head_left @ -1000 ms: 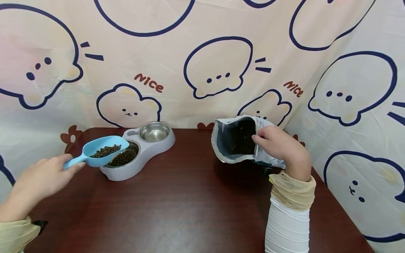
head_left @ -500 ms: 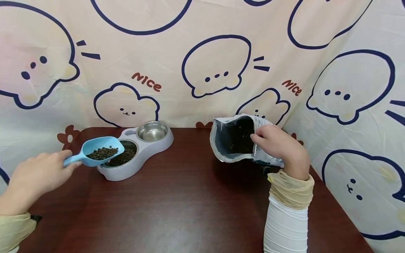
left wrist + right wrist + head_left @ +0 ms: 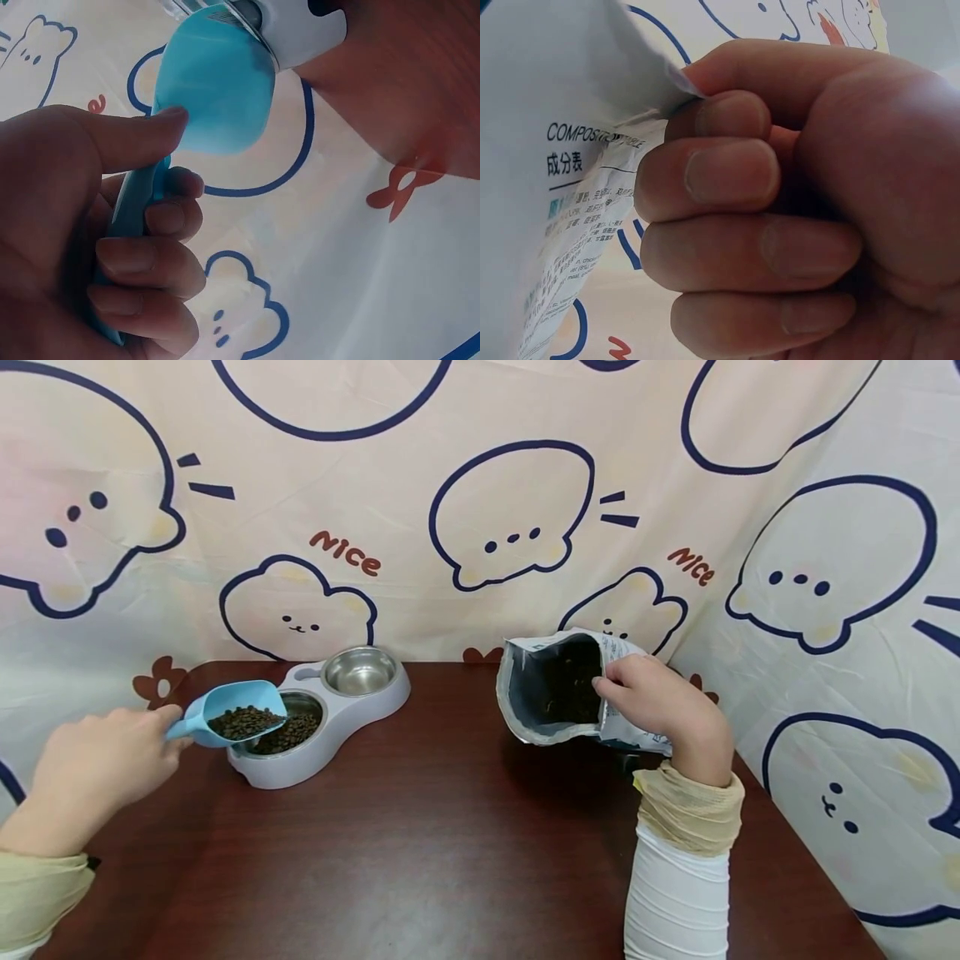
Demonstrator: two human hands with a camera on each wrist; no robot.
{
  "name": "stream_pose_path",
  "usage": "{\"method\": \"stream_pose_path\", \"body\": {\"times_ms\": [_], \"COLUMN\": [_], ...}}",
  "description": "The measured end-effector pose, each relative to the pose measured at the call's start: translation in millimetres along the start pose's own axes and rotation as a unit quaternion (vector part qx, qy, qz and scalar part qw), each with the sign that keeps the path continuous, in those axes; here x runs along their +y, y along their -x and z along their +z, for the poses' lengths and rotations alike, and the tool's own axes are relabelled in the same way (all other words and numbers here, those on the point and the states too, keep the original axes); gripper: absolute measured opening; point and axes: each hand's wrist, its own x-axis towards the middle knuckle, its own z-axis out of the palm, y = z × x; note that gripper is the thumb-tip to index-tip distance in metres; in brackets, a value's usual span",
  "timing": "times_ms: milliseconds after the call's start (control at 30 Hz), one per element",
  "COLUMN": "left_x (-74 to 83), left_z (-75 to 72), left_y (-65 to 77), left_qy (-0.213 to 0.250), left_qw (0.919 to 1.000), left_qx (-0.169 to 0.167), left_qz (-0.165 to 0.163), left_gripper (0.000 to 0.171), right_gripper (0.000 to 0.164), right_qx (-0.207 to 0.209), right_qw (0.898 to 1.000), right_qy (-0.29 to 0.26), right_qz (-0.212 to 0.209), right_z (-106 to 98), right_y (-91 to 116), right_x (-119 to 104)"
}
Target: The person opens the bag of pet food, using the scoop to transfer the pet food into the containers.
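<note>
My left hand point(image 3: 112, 760) grips the handle of a light blue scoop point(image 3: 214, 82), fingers wrapped round it and thumb along the top. Brown kibble point(image 3: 243, 722) lies in the scoop, whose front lip overlaps the near steel bowl point(image 3: 318, 706) of a pale grey double feeder point(image 3: 352, 714). That bowl holds kibble too; the far bowl point(image 3: 360, 671) is bare metal. On the right, my right hand point(image 3: 645, 697) pinches the rim of a white food bag point(image 3: 513, 693) between thumb and forefinger. The bag's wide mouth faces me, with dark kibble inside. Printed text point(image 3: 585, 154) shows on its side.
A dark red-brown table point(image 3: 420, 843) carries everything. Behind and to the right hangs a cream cloth point(image 3: 405, 485) with cartoon outlines, meeting the table's back edge close behind the feeder and the bag.
The scoop has shifted slightly left relative to the near bowl, and its load sits nearer the front lip. The right hand and the bag hold nearly still; the whole view drifts slightly.
</note>
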Motion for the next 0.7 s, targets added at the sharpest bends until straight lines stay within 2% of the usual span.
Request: {"method": "stream_pose_path", "body": {"times_ms": [400,700], "left_x": [13.6,16.6], "left_z": [-0.7,4.6], "left_y": [-0.1,-4.1], "left_qy": [-0.029,-0.047], "left_qw": [0.9974,0.9891], "left_qx": [0.060,0.125], "left_qz": [0.029,0.062], "left_gripper": [0.022,0.025], "right_gripper": [0.042,0.042], "right_qx": [0.002,0.002], "right_qw": [1.000,1.000], "right_qy": [-0.001,-0.002], "right_qz": [-0.001,-0.003], "right_z": [-1,0], "right_y": [1,1], "right_x": [0,0]}}
